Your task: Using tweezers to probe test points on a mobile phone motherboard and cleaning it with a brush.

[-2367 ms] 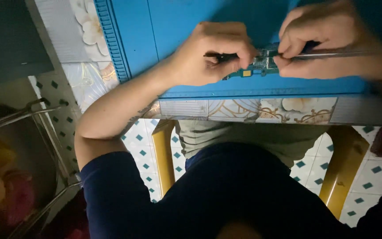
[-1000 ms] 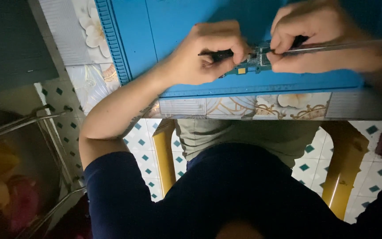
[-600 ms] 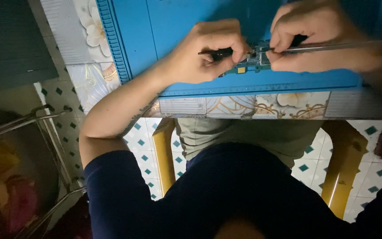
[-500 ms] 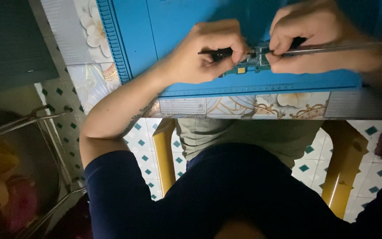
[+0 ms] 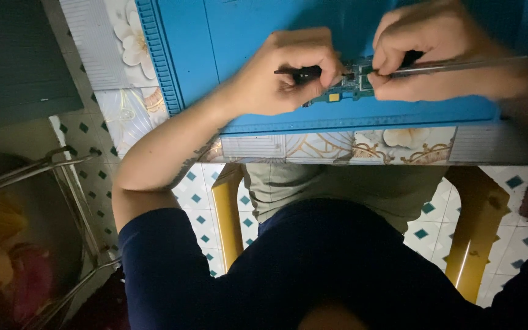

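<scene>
Left hand (image 5: 288,76) curls shut around a small black tool (image 5: 304,74); right hand (image 5: 426,52), just beside it, pinches a thin metal rod (image 5: 459,65) — both meet over a small green circuit board (image 5: 343,88) between them. Under the hands lies a blue mat (image 5: 215,36) on the floral tabletop (image 5: 337,146).

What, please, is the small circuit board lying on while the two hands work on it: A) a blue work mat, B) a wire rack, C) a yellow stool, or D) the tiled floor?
A: the circuit board sits on the blue work mat, between the left hand and the right hand, which grips a thin metal tool.
</scene>
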